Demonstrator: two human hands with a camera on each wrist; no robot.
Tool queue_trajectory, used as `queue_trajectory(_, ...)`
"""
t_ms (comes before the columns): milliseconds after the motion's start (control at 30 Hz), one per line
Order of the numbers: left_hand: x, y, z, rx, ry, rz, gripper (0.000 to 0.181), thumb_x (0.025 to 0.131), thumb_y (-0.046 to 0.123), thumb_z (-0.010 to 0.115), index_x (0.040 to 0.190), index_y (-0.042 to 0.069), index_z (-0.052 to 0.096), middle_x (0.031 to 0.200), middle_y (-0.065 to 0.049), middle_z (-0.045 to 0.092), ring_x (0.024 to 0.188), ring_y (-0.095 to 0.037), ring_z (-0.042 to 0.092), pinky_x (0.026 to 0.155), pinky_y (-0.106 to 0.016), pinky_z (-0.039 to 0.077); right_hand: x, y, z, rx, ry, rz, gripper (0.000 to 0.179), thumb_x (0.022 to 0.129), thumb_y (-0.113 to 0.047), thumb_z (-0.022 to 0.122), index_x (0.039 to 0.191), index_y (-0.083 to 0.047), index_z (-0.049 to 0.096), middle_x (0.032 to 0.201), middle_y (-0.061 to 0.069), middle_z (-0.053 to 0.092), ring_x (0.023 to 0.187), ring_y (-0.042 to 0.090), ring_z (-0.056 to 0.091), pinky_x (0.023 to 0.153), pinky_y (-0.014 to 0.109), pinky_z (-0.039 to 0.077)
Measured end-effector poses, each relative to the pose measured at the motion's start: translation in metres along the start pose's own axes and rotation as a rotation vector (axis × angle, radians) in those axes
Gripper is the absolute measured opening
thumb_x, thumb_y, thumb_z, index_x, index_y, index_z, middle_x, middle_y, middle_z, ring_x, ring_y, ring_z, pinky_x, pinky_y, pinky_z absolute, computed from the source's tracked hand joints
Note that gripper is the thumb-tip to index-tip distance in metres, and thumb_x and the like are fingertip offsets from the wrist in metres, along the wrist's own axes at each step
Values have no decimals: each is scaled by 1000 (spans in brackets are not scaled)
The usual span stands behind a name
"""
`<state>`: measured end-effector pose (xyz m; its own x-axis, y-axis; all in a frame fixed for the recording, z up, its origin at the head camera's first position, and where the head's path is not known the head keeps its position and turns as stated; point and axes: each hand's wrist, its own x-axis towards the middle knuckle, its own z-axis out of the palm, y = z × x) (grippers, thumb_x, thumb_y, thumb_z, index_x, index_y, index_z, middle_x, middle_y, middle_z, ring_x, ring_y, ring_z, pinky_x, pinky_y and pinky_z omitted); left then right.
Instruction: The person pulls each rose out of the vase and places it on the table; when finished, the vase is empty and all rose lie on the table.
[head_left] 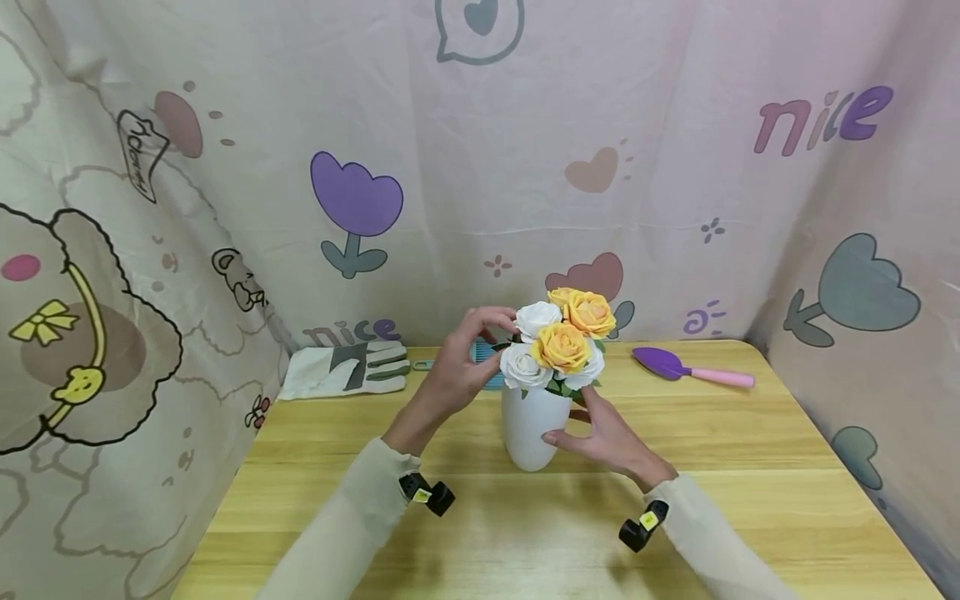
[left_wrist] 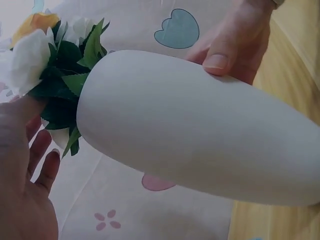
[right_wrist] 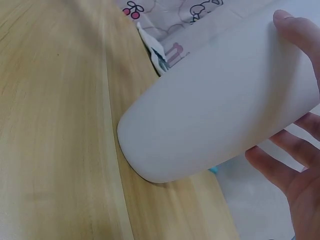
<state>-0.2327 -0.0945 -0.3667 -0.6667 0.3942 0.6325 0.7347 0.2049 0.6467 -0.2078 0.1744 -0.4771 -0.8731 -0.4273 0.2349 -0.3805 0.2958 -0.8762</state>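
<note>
A white vase (head_left: 531, 427) stands on the wooden table, filled with white roses (head_left: 525, 367) and yellow roses (head_left: 562, 347) with green leaves (left_wrist: 65, 85). My right hand (head_left: 611, 433) grips the vase from its right side. Its thumb (left_wrist: 217, 62) lies on the near wall, and in the right wrist view the fingers (right_wrist: 272, 167) reach round the other side. Beside the blooms on the left, my left hand (head_left: 457, 367) is raised with fingers loosely bent. In the left wrist view its thumb side meets a white rose, while the other fingers (left_wrist: 45, 167) curve below the leaves.
White and grey work gloves (head_left: 348, 368) lie at the back left. A light-blue ribbed tool (head_left: 492, 381) lies behind the left hand, partly hidden. At the back right is a purple trowel (head_left: 660, 362) with a pink handle. Printed curtains (head_left: 480, 167) enclose the table (head_left: 480, 525).
</note>
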Motion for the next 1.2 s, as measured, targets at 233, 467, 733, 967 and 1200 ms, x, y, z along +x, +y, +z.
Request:
queue_trajectory(233, 10, -2, 5, -1, 28, 11, 62, 97, -5, 78, 153, 8, 54, 136, -16, 66, 115, -35, 62, 91, -35, 53, 0, 1, 0, 10, -4, -4, 111, 94, -27, 87, 175, -36, 12, 177, 13, 32, 156, 47, 42, 114, 65, 53)
queue_trajectory(467, 13, -5, 8, 16, 20, 72, 46, 98, -2, 78, 142, 4, 65, 136, -15, 63, 107, -29, 59, 88, -30, 52, 0, 3, -1, 21, -4, -6, 108, 95, -25, 87, 175, -35, 15, 175, 12, 36, 156, 45, 43, 114, 65, 53)
queue_trajectory(733, 16, -3, 3, -15, 97, 47, 39, 102, -2, 73, 140, 3, 63, 136, -17, 64, 111, -34, 58, 92, -31, 51, 2, 3, -1, 21, -2, 1, 104, 94, -26, 88, 174, -30, 21, 172, 11, 41, 156, 43, 44, 116, 66, 52)
queue_trajectory(967, 19, 1, -1, -67, 215, 19, 37, 104, -2, 70, 140, -1, 60, 134, -19, 66, 115, -26, 58, 95, -26, 49, 2, 3, 0, 19, 3, 1, 103, 93, -25, 89, 173, -25, 24, 170, 12, 44, 154, 42, 47, 116, 65, 52)
queue_trajectory(1200, 18, 6, 4, -170, 191, -88, 40, 108, 1, 64, 145, 1, 53, 144, -21, 63, 126, -36, 68, 100, -33, 54, 2, 4, -1, 23, 4, 14, 103, 93, -26, 89, 172, -28, 23, 169, 12, 45, 153, 43, 47, 117, 65, 51)
